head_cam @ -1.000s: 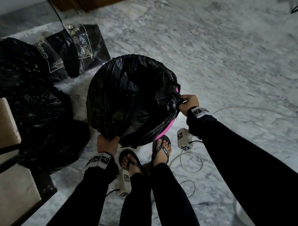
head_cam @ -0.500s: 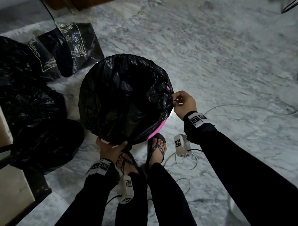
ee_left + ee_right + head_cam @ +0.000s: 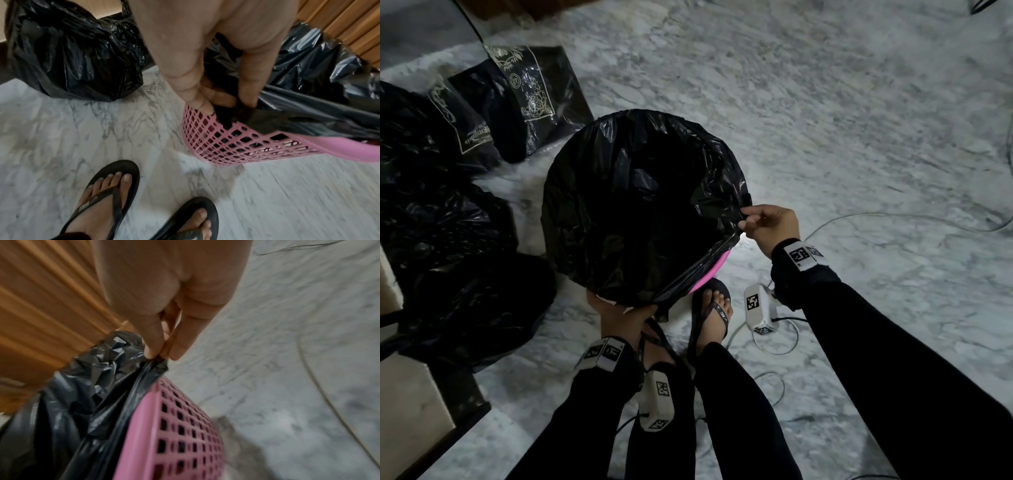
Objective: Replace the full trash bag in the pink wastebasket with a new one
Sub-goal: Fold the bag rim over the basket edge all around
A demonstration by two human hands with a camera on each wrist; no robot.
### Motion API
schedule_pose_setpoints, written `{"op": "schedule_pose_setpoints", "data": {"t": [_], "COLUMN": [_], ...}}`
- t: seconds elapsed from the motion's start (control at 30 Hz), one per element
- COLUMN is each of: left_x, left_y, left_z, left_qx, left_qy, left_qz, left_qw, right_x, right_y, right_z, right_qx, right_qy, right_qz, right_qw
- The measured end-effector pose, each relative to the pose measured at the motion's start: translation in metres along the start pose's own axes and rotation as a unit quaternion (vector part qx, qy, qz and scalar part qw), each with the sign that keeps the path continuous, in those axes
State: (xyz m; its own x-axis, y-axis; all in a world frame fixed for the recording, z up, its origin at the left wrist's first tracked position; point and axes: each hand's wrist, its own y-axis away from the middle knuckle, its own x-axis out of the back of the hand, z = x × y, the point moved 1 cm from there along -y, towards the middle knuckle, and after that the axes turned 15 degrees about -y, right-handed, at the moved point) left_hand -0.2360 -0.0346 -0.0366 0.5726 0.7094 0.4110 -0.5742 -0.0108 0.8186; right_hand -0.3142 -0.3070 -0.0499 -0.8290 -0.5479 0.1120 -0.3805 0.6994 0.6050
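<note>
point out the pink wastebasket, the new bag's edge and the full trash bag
pink wastebasket (image 3: 236, 146), left wrist view, lattice wall
new bag (image 3: 152, 368), right wrist view, pinched edge
full trash bag (image 3: 68, 53), left wrist view, crinkled side

both arms down, left hand (image 3: 625, 317) and right hand (image 3: 770, 228) pinching

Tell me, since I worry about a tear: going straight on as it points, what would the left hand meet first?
Probably the pink perforated plastic wastebasket: the left hand points down at its wall, already pinching the black plastic trash bag.

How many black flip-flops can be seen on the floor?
2: the left flip-flop and the right flip-flop, both worn on the feet, side by side on the marble floor just before the pink wastebasket.
</note>
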Motion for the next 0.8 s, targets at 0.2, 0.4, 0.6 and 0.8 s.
{"op": "schedule_pose_setpoints", "data": {"t": [0.2,0.4,0.6,0.8], "left_x": [0.015,0.016,0.021,0.014], "left_y": [-0.010,-0.006,-0.031,-0.041], "left_z": [0.008,0.029,0.021,0.010], "left_qx": [-0.032,-0.109,-0.096,-0.051], "left_qy": [-0.052,-0.052,-0.065,-0.059], "left_qz": [-0.062,-0.024,-0.026,-0.078], "left_qw": [0.996,0.992,0.993,0.994], "right_x": [0.025,0.018,0.001,-0.013], "right_y": [0.017,0.014,0.022,0.050], "right_z": [0.038,0.038,0.029,0.027], "right_qx": [-0.056,-0.069,-0.080,-0.137], "right_qy": [0.023,0.067,0.053,-0.070], "right_qz": [0.031,0.012,-0.007,-0.012], "right_qw": [0.998,0.995,0.995,0.988]}}
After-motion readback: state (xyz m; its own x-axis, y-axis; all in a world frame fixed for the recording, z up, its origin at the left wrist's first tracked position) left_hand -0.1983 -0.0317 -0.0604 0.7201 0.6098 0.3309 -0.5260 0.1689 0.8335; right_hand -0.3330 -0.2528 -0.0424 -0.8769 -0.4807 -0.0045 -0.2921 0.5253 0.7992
